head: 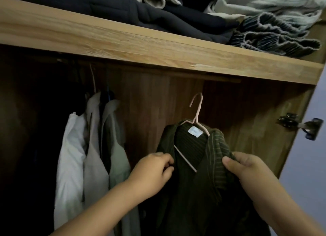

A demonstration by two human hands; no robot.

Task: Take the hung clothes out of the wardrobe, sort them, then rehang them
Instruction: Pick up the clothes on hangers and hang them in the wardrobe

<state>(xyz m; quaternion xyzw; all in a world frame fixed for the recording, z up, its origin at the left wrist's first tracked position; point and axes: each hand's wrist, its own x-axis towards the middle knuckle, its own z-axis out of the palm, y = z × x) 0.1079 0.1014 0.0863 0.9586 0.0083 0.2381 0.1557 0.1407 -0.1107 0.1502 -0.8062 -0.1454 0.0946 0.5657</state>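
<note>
Both hands are on the dark green ribbed cardigan (192, 165): left hand (151, 172) pinches the left front edge, right hand (247, 170) grips the striped collar on the other side. It sits on a pink hanger (195, 119), held up in the open right half of the wardrobe, with the hook apparently not on anything yet. Looks like the rehang step to me, so I'd square the shoulders on the hanger first since one arm pokes out of the neckline, then lift by the hook. Pale shirts (91, 147) hang further left, and folded stuff sits on the wooden shelf (123, 41) above.
</note>
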